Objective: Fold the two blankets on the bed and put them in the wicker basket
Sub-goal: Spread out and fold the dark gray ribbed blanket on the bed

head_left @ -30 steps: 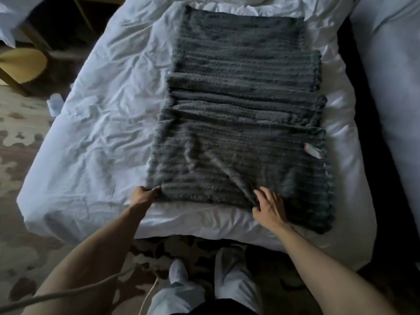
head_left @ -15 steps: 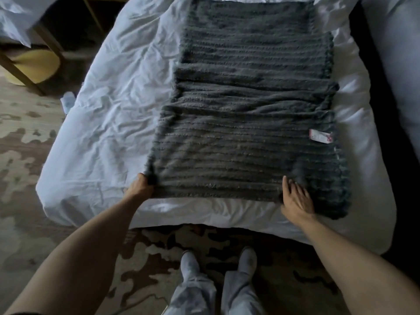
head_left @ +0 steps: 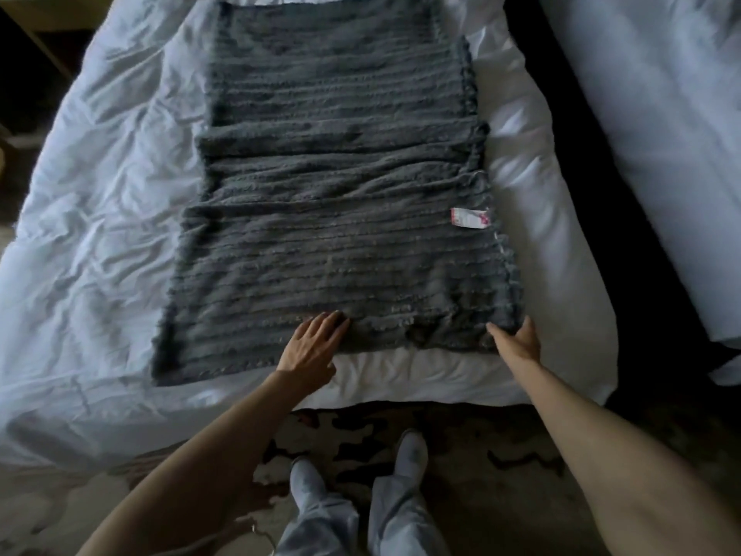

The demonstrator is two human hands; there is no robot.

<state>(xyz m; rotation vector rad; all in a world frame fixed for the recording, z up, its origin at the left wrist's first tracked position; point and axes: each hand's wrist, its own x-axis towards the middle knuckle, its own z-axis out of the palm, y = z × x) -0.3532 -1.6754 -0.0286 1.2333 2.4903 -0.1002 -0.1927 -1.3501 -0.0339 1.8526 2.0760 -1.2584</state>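
A dark grey ribbed blanket [head_left: 337, 202] lies folded into a long strip down the white bed [head_left: 92, 218], with a small white and pink label [head_left: 469, 217] near its right edge. My left hand [head_left: 312, 347] rests flat with straight fingers on the blanket's near edge, about the middle. My right hand [head_left: 515, 341] is at the near right corner, its thumb and fingers spread around the corner's edge. Whether it pinches the cloth is unclear. No wicker basket and no second blanket are in view.
A second white bed [head_left: 657, 126] stands to the right across a dark gap [head_left: 593, 162]. A patterned carpet [head_left: 473, 447] lies below, with my feet [head_left: 409, 447] at the bed's foot. Dark furniture shows at the top left.
My left hand left the blanket's near left corner and moved right to the middle of the near edge. My right hand slid right to the near right corner. The near edge now lies flatter.
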